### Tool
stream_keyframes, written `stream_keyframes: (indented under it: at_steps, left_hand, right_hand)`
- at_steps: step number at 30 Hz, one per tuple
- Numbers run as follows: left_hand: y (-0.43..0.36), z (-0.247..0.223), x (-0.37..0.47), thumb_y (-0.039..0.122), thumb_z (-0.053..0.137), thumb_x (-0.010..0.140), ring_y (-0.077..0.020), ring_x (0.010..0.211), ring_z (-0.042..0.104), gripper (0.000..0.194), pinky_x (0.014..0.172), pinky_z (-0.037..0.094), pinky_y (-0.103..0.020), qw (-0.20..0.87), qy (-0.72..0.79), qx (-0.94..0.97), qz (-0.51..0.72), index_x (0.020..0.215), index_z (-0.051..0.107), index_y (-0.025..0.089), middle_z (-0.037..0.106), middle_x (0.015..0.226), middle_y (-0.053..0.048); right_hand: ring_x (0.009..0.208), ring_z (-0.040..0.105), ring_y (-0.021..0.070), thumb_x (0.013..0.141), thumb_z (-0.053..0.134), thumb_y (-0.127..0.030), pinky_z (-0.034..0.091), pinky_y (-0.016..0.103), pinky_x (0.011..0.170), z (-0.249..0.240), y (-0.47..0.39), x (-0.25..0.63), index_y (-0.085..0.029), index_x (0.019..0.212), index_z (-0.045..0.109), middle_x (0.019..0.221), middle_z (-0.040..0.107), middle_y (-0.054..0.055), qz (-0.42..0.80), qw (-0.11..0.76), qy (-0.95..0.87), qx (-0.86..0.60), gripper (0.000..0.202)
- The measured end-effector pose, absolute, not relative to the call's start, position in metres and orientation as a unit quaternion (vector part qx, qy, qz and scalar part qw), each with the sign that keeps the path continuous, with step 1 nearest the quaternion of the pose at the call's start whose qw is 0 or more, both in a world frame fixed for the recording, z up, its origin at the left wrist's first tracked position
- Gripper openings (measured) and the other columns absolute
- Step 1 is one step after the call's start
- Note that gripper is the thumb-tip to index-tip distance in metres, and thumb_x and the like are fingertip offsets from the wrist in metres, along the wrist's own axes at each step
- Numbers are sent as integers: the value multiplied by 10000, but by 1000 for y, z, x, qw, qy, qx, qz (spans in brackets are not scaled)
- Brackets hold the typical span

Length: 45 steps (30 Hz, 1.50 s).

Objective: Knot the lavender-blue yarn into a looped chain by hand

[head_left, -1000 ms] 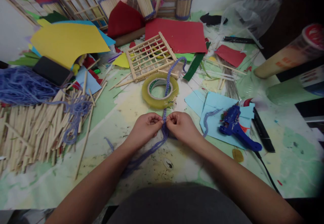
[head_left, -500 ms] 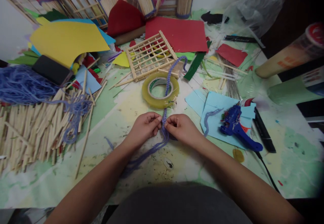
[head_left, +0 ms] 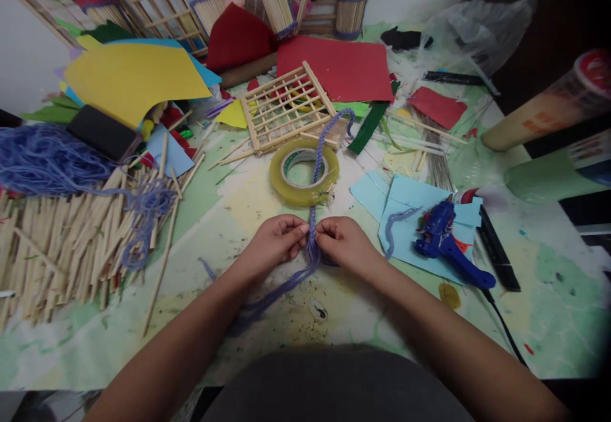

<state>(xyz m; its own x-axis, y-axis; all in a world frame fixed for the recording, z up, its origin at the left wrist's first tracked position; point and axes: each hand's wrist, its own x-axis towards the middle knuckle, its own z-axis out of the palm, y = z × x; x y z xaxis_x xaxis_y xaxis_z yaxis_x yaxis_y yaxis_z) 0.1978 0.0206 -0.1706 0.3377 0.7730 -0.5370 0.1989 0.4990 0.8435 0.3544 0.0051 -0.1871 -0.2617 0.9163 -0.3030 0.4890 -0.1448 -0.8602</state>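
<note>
— What is spread out around the hands?
— The green-and-cream patterned tabletop (head_left: 539,320) is seen beneath everything. Well to the left of the hands, a pile of thin pale wooden sticks (head_left: 71,256) is overlapped by a tangled heap of purple-blue yarn (head_left: 42,161).

— And nearer?
— Beyond the hands, a square lattice of pale sticks (head_left: 250,123) is propped at a slight tilt. To their right, a blue plastic glue gun (head_left: 439,234) is laid on light blue paper (head_left: 401,199). Just ahead of them, a yellowish roll of clear tape (head_left: 281,183) is placed flat.

— How are the hands held?
— Left hand (head_left: 277,240) and right hand (head_left: 344,244) are brought close together, fingertips pinched narrowly on yarn at the lower end of a slim purple-blue braid (head_left: 321,148). Which strand is gripped by which fingertips cannot be told. The braid is passed under the tape's near rim, then over its far rim.

— Which step is in hand?
— Strands are apparently being crossed and drawn snug. For another crossing, even tension and well-separated strands are called for; the loose purple-blue tails (head_left: 286,282), trailed toward the left forearm, could be snagged.
</note>
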Motion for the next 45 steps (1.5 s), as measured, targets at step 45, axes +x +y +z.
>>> stream_keyframes:
  at_steps: [45]
  left_hand:
    - [18, -168, 200, 167, 524, 683, -37, 372, 390, 42, 398, 291, -167, 655, 541, 496, 182, 712, 494, 160, 456, 478, 69]
  right_hand:
    - [478, 361, 78, 776, 451, -314, 229, 214, 457, -183, 7, 353, -152, 561, 506, 502, 457, -15, 442, 238, -629, -593, 275]
